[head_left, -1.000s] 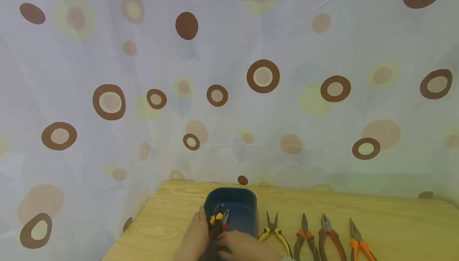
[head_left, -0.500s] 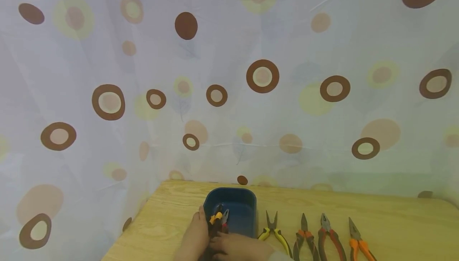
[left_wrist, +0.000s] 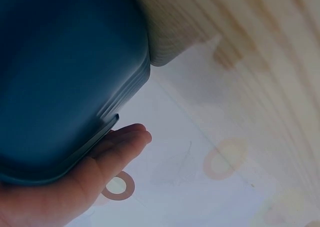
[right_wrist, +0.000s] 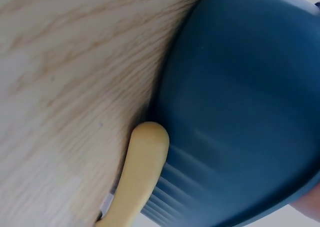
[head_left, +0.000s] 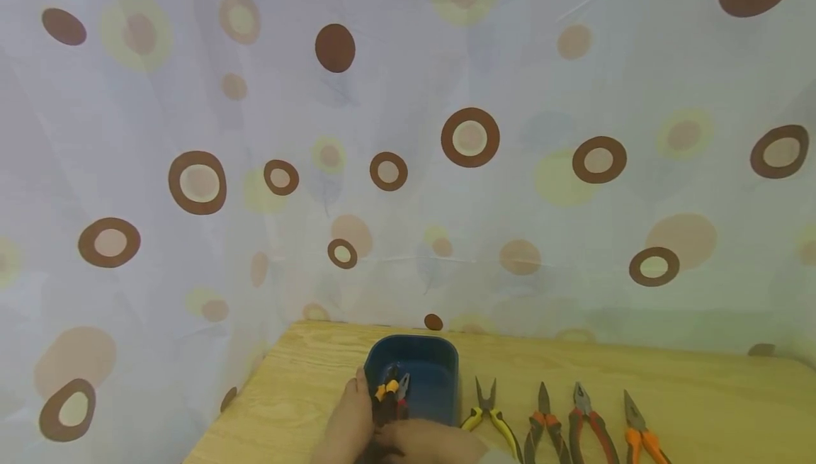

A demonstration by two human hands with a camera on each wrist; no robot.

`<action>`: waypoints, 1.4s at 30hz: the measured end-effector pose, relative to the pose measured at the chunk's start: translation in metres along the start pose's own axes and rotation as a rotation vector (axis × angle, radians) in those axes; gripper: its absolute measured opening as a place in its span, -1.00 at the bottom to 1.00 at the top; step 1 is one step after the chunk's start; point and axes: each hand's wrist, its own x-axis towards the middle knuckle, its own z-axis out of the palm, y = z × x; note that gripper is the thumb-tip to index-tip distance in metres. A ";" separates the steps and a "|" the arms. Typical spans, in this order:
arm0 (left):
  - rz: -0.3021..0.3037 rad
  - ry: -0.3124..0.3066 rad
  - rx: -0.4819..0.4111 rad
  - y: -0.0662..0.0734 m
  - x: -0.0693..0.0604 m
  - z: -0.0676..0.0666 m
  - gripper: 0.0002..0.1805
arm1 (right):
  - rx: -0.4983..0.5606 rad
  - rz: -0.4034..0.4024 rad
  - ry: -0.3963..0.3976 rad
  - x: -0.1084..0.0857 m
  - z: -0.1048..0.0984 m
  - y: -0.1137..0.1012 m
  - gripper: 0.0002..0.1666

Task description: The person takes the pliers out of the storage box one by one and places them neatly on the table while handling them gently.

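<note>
A dark blue bin (head_left: 433, 389) stands on the wooden table, with several pliers inside. Among them are pliers with orange-yellow and dark handles (head_left: 386, 387) and a pair with red grips (head_left: 402, 387). My left hand (head_left: 347, 418) lies along the bin's left side. In the left wrist view its straight fingers (left_wrist: 125, 142) rest against the outer wall. My right hand (head_left: 433, 441) reaches over the near end of the bin, its fingers curled on dark plier handles (head_left: 379, 455). The fingertips' exact contact is partly hidden.
To the bin's right lie yellow-handled long-nose pliers (head_left: 486, 407), orange-and-black pliers (head_left: 544, 418), red-and-black pliers (head_left: 585, 414) and orange-handled pliers (head_left: 637, 425). One yellow handle (right_wrist: 142, 172) lies close by the bin wall. A patterned curtain (head_left: 408, 216) hangs behind the table (head_left: 306, 358).
My right hand has shifted slightly left and lower over the bin, leaving more of the red-gripped pliers visible. My left hand stays at the bin's side.
</note>
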 end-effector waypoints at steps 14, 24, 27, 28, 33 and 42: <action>0.006 0.035 0.023 0.000 0.001 0.004 -0.25 | -0.034 0.215 0.007 -0.014 -0.011 -0.012 -0.75; -0.018 -0.015 -0.006 0.004 0.002 -0.001 -0.27 | -0.196 0.235 0.031 -0.005 -0.006 -0.020 -0.54; -0.026 -0.016 0.002 0.005 0.001 -0.001 -0.28 | -0.169 0.325 -0.003 0.000 -0.004 -0.023 -0.56; -0.030 -0.015 0.004 0.005 0.001 -0.001 -0.27 | -0.157 0.357 -0.014 0.001 -0.004 -0.025 -0.56; -0.054 -0.033 -0.014 0.005 0.000 -0.003 -0.23 | -0.089 0.494 -0.020 0.007 -0.003 -0.029 -0.61; -0.053 -0.039 -0.020 0.002 0.001 0.000 -0.26 | -0.008 0.368 0.049 0.000 -0.001 -0.014 -0.54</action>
